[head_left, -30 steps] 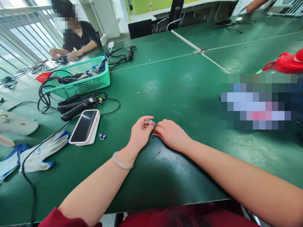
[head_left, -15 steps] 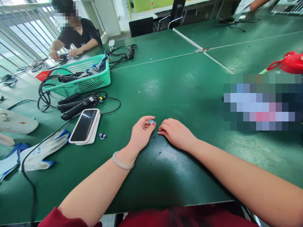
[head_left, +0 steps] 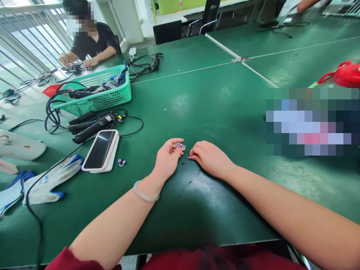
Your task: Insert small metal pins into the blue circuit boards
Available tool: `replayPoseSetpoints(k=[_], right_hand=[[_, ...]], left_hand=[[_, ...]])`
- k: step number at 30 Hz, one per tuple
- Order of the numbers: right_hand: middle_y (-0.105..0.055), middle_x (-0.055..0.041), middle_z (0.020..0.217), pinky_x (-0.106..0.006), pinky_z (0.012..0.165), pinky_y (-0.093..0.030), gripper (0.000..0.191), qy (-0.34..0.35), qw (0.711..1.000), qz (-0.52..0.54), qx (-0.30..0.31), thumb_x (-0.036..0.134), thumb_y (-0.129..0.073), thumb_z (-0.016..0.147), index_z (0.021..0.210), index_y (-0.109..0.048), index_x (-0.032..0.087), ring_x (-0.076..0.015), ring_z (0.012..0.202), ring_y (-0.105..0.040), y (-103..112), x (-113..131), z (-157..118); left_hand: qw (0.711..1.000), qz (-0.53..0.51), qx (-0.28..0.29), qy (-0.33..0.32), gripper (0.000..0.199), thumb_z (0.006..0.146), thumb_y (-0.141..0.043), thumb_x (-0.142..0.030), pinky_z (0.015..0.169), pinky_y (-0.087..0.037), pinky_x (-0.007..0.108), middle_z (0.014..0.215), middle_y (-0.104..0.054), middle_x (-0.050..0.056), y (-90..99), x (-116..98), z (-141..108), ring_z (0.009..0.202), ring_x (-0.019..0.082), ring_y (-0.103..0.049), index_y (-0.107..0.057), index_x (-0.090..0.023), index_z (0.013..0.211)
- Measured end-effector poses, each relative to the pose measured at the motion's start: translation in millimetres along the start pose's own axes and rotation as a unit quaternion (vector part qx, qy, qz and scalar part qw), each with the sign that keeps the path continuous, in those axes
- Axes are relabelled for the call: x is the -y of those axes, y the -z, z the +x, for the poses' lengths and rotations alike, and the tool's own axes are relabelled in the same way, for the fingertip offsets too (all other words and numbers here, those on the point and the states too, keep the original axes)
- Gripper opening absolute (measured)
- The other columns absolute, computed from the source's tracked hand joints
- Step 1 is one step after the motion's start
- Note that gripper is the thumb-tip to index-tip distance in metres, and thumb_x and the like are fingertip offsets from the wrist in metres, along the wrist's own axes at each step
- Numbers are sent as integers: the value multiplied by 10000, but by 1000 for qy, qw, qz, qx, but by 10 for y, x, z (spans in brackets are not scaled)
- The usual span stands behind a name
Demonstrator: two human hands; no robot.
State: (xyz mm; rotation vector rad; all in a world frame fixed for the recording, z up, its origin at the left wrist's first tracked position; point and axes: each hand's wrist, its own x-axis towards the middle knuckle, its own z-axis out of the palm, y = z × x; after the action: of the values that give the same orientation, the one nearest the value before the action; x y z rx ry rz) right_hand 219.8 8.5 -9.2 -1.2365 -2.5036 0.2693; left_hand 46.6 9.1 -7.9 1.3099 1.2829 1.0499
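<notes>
Between the fingers of my left hand is a small flat piece with a black-and-white pattern; its exact kind is too small to tell. My right hand rests on the green table just to the right, fingertips pinched together and apart from the piece. Whatever those fingertips hold, if anything, is too small to make out. A tiny dark bit lies on the table below and between both hands. Small purple-and-white round items lie to the left, beside a phone.
Left of me are work gloves, black corded tools and a green basket holding cables and gloves. A black cord runs down the left side. A red item lies at right. Across the table sits another person.
The patterned piece has tilted slightly in my left hand, and my left thumb has shifted a little. My right hand has moved a few pixels right. The other person's hand has moved slightly.
</notes>
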Motion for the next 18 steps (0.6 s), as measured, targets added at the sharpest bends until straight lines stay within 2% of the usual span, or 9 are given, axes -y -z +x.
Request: replayPoseSetpoints(k=[5,8,13,18], right_hand=[[-590,-60,785,-332,718,-383,226,33,997,-65,-6,260,-452,930,799,-610,166,-196,752,-507,-27,15,12],[-581,-64,787,-334,720,-385,232,33,997,-64,-6,247,-431,934,800,-601,166,-196,749,-502,-33,19,17],[-586,-59,807,-322,747,-411,192,6,1000,5,-11,210,-444,919,798,-589,172,-191,779,-518,-23,7,14],[-577,-44,815,-308,755,-431,177,-39,989,126,-65,164,-431,901,767,-544,189,-171,785,-531,39,22,0]], left_hand=[[1000,-2,-3,4,249,793,-580,-243,705,-478,251,823,-641,30,4,13,1,704,104,-585,-619,-176,1030],[1000,-1,-5,6,246,789,-585,-242,704,-479,253,814,-640,28,4,7,-4,702,105,-587,-622,-176,1024],[1000,0,-3,-1,239,800,-570,-231,711,-483,251,803,-639,28,0,2,0,702,103,-590,-617,-172,1027],[1000,10,-2,-7,240,788,-581,-214,705,-488,253,795,-646,26,-8,-15,-10,691,103,-592,-612,-166,1021]])
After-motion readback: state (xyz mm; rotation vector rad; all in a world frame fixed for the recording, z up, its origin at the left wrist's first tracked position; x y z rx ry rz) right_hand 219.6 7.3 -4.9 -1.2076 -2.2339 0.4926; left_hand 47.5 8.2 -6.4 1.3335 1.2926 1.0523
